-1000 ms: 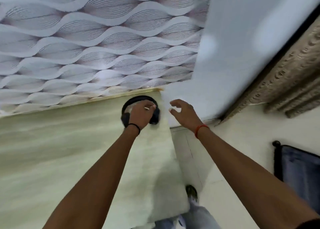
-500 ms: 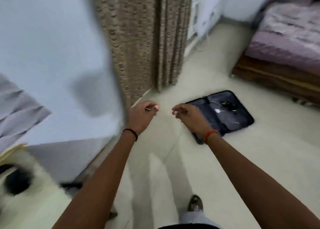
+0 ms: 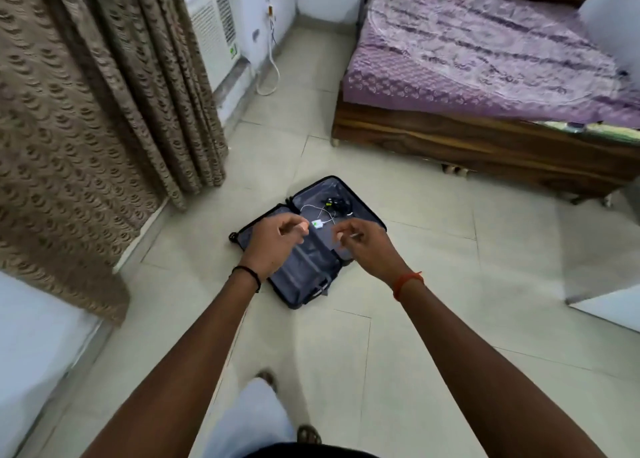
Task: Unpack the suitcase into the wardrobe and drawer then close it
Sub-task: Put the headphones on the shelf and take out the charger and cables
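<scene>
Both hands out front, empty, over the open suitcase.
Left hand (image 3: 273,241) and right hand (image 3: 367,246) loosely curled, holding nothing, above the dark fabric-lined suitcase (image 3: 304,270) lying open on the pale tiled floor (image 3: 433,319); half a second ago it lay off right. White charger and cable (image 3: 317,224) inside; black item beyond unclear.

Black wristband (image 3: 246,276), orange thread (image 3: 408,282), perhaps sandals (image 3: 309,434)
</scene>
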